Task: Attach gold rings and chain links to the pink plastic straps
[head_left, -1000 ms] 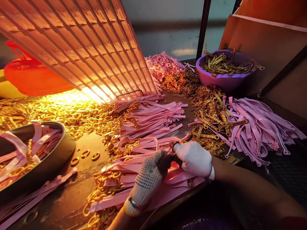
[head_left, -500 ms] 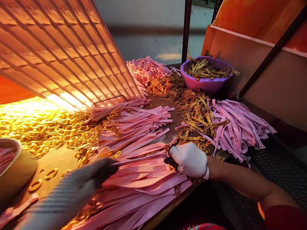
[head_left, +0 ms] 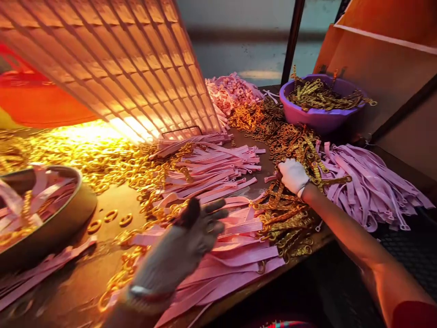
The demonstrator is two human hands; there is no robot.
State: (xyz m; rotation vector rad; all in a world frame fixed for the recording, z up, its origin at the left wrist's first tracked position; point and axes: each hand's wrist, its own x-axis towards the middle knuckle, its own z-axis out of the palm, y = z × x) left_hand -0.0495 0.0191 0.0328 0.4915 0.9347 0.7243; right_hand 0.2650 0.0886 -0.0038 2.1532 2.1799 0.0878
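Observation:
My left hand (head_left: 191, 241), in a grey glove with dark fingertips, hovers palm sideways over pink straps (head_left: 235, 273). Its fingers are apart and hold nothing. My right hand (head_left: 293, 176), in a white glove, reaches into a heap of gold chain-like strips (head_left: 290, 214). Its fingers are curled down at the heap's left side; what they pinch, if anything, is hidden. The pink straps lie in layers with their ends toward the right. Gold rings (head_left: 119, 269) lie among their left ends.
A purple basin (head_left: 317, 119) of gold strips stands at the back right. Another bundle of pink straps (head_left: 368, 182) lies right of the heap. A round tub (head_left: 78, 205) with straps sits left. A slatted panel (head_left: 146, 68) leans over many gold rings (head_left: 116, 159).
My left hand has let go of a pink strap and opened. The right hand has moved from the straps to the gold strips. The view has swung left.

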